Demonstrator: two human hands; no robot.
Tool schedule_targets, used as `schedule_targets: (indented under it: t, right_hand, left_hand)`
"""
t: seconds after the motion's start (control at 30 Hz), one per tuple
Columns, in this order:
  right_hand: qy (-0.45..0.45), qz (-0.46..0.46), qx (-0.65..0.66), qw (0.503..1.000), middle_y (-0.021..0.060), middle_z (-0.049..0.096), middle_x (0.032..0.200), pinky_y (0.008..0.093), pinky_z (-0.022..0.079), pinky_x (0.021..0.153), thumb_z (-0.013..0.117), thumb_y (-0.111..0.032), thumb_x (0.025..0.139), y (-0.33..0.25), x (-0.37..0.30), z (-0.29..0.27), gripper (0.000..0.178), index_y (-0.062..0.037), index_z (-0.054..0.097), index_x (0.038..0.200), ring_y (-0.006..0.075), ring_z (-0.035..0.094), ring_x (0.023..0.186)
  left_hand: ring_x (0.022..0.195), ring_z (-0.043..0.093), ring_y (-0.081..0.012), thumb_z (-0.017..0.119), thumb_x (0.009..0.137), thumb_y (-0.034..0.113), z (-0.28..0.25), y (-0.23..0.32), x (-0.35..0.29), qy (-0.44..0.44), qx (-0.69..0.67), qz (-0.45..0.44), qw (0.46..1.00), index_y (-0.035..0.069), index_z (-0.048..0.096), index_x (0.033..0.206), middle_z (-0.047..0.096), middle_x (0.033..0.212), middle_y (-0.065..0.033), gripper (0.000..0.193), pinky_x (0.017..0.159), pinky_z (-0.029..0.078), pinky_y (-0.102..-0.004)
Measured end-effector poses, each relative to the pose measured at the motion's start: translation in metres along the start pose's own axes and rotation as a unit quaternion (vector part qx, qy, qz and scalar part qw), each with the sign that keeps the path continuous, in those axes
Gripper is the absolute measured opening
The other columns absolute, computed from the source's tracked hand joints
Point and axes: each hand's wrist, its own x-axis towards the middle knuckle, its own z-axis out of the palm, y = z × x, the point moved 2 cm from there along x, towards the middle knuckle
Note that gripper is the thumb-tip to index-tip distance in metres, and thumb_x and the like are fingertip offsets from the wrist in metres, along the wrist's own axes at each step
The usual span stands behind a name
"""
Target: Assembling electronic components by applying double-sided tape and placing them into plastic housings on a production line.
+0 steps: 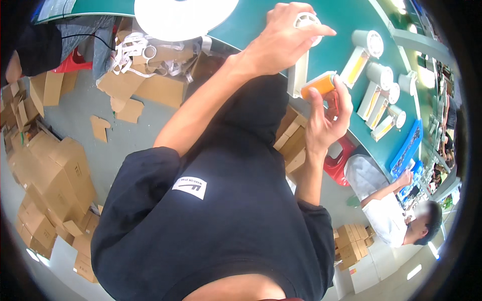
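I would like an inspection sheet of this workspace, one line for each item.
Surface: green table, curved by the lens.
Job's things: white device with a round end, left hand on top of it; orange part held in the right hand.
Clutter: row of similar white units with yellow panels; large white disc; blue tray.
Grips: both hands closed on their parts.
Cables: thin dark cable at upper left; white strap scraps.
Surroundings: cardboard boxes on the floor; red stool; another person in white seated further along.
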Motion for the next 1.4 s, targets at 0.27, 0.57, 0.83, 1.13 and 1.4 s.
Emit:
schedule_targets:
  t: [0.27,0.57,0.83,1.13,1.4]
  right_hand:
    - [-0.064,0.033,-0.028,0.997,0.0072,0.062,0.094,0.0260,0.047,0.071,0.077,0.001,0.075,-0.002,0.012,0.006,0.047,-0.0030,0.060,0.119,0.0146,0.055,0.078]
    - [-0.121,-0.029,-0.100,0.987,0.0090,0.065,0.100,0.0313,0.049,0.071,0.077,0.000,0.073,-0.008,0.022,0.012,0.048,-0.0034,0.061,0.118,0.0191,0.057,0.077]
    - [-0.214,-0.024,-0.188,0.958,0.0084,0.053,0.075,0.0335,0.046,0.061,0.075,-0.014,0.080,-0.010,0.038,0.009,0.038,-0.0090,0.062,0.116,0.0216,0.051,0.066]
    - [-0.469,-0.042,-0.287,0.834,0.0128,0.062,0.066,0.0372,0.048,0.056,0.071,-0.044,0.080,-0.015,0.065,0.001,0.074,-0.0037,0.043,0.136,0.0290,0.063,0.061]
    - [-0.547,-0.009,-0.337,0.766,0.0234,0.064,0.070,0.0454,0.054,0.062,0.080,-0.033,0.073,-0.003,0.059,0.012,0.099,-0.0026,0.019,0.145,0.0401,0.066,0.069]
  left_hand:
    - [0.114,0.043,-0.0364,0.052,0.093,0.013,0.001,-0.002,-0.002,0.043,-0.325,-0.138,0.935,0.014,0.058,0.126,0.047,0.120,-0.0201,0.033,0.096,0.032,-0.0468]
    - [0.108,0.047,-0.0258,0.055,0.094,0.017,0.011,0.000,-0.004,0.035,-0.241,-0.116,0.963,0.022,0.065,0.117,0.051,0.116,-0.0104,0.026,0.094,0.033,-0.0407]
    - [0.109,0.045,-0.0259,0.053,0.095,0.017,0.014,-0.001,-0.006,0.047,-0.233,-0.110,0.965,0.023,0.065,0.119,0.049,0.118,-0.0121,0.027,0.095,0.032,-0.0409]
    - [0.111,0.044,-0.0272,0.051,0.095,0.016,0.014,0.002,-0.010,0.023,-0.245,-0.102,0.964,0.023,0.064,0.121,0.047,0.121,-0.0135,0.029,0.096,0.032,-0.0419]
    - [0.113,0.045,-0.0278,0.049,0.096,0.016,0.013,0.001,-0.007,0.027,-0.276,-0.097,0.956,0.022,0.062,0.123,0.047,0.121,-0.0138,0.030,0.099,0.031,-0.0428]
